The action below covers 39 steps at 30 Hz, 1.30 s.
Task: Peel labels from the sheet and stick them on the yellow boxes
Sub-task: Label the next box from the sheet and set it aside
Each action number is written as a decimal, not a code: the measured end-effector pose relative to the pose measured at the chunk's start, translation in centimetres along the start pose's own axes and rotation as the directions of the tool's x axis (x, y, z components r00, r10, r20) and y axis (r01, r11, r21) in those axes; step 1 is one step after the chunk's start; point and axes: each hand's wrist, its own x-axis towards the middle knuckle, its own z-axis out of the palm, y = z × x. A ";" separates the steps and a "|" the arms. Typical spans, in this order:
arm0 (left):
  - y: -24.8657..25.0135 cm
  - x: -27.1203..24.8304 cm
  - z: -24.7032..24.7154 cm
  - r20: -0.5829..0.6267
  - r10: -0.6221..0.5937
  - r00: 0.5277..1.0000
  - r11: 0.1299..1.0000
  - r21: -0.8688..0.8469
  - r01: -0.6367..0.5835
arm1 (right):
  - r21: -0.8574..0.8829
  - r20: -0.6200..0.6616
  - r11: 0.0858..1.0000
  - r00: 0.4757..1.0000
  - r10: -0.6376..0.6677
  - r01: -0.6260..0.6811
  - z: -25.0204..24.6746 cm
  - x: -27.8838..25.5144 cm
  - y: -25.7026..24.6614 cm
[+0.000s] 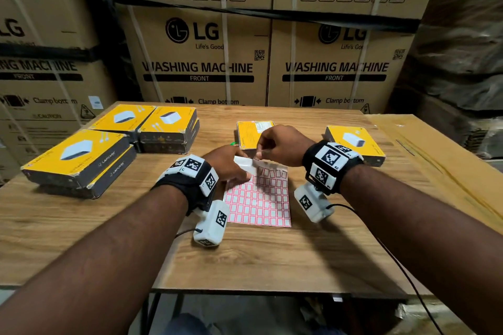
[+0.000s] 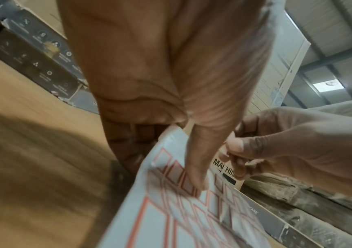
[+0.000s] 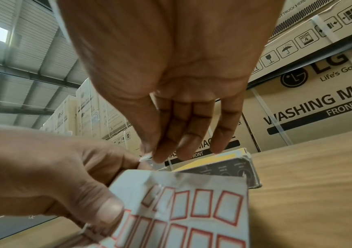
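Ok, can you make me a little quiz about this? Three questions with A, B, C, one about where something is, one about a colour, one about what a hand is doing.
1. Where does the sticker sheet lie?
A. On a yellow box
B. On the wooden table, between the two arms
C. On the floor

2. What colour are the frames around the stickers?
A. Red
B. Blue
C. Green

3. What is the left hand doing?
A. Resting flat on the table
B. Lifting a yellow box
C. Holding the sheet's far corner, bent up

Answers:
1 B: the head view shows the sheet flat on the table in front of the person.
2 A: each little sticker has a red border.
3 C: the right wrist view shows the thumb pressing on the lifted corner, while the right hand pinches something small just above the sheet.
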 end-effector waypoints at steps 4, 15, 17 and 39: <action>0.1 0.3 -0.2 -0.012 -0.009 1.000 0.998 0.068 0.009 | -0.082 0.018 0.997 1.000 -0.010 0.011 -0.4 0.2 0.5; 3.5 3.1 -1.2 -0.082 0.207 0.975 0.837 0.531 -0.133 | -0.340 0.041 0.940 0.998 0.042 -0.026 -2.7 3.3 0.9; 4.0 3.6 -1.1 -0.023 0.196 0.980 0.785 0.603 -0.143 | -0.361 0.095 0.932 0.994 0.063 -0.024 -2.4 3.9 0.9; 5.1 6.0 -2.5 0.076 0.136 0.988 0.759 0.633 -0.154 | -0.328 0.106 0.942 0.987 0.117 -0.077 -1.3 5.4 1.2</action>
